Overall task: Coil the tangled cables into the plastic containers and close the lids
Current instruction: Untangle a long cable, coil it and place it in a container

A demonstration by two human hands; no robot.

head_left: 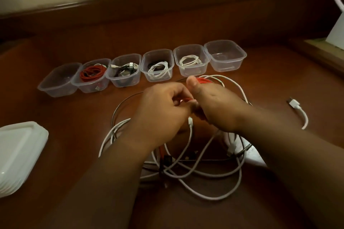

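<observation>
At frame centre the left hand (163,109) and right hand (214,104) both pinch a red cable (203,81) above a tangle of white cables (188,171). Behind them runs a row of six clear containers (226,55) — four hold coiled cables. A stack of white lids (18,147) sits lower left.

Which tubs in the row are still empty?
The two end containers, far left and far right, are empty; the four between hold coiled cables.

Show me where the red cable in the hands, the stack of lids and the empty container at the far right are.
red cable (203,81), head view, coil beyond the thumb.
stack of lids (20,147), head view, top lid.
empty container (226,55), head view, near wall.
</observation>
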